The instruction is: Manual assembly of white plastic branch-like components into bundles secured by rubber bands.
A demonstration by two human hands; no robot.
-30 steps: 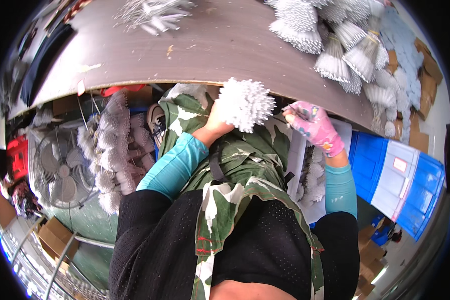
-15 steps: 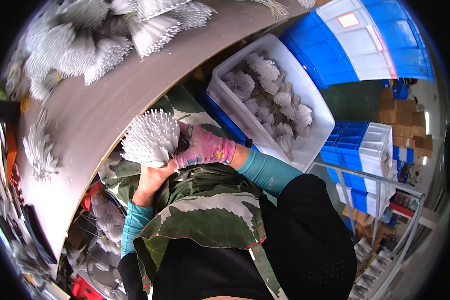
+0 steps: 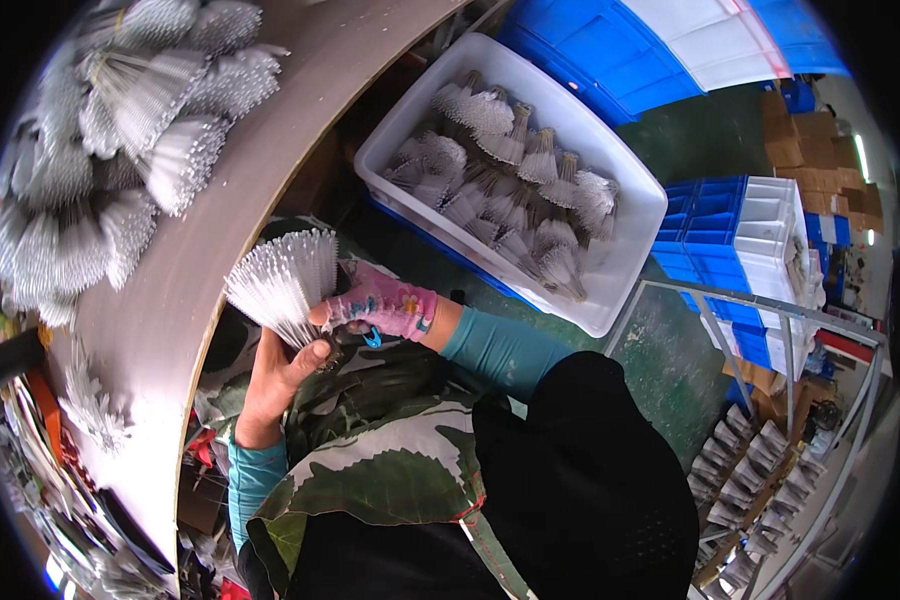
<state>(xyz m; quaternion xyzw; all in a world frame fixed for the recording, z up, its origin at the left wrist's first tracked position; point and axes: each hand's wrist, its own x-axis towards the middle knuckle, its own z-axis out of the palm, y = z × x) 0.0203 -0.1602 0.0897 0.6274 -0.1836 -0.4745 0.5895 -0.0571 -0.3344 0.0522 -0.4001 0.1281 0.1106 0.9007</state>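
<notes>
Head view looks down on both hands meeting at a fan of thin white sticks (image 3: 282, 282), just off the edge of a curved grey table (image 3: 185, 290). Left hand (image 3: 282, 375), bare, is closed around the gathered base of the fan from below, fingers curled and thumb up against the stems. Right hand (image 3: 380, 308), in a pink patterned glove, sits touching the same base from the right side, its fingers folded onto the bundle just above the left hand; whether it truly pinches the stems or only rests against them cannot be told. The sticks spread up and to the left from the two hands, tips well apart from one another.

Beyond the left hand, on the table, lie many more white fanned bundles (image 3: 120, 140) in a heap. Beyond the right hand stands a white plastic bin (image 3: 630, 250) filled with similar bundles, with blue crates (image 3: 610, 50) farther off. Below both hands lies a camouflage apron (image 3: 390, 470)
</notes>
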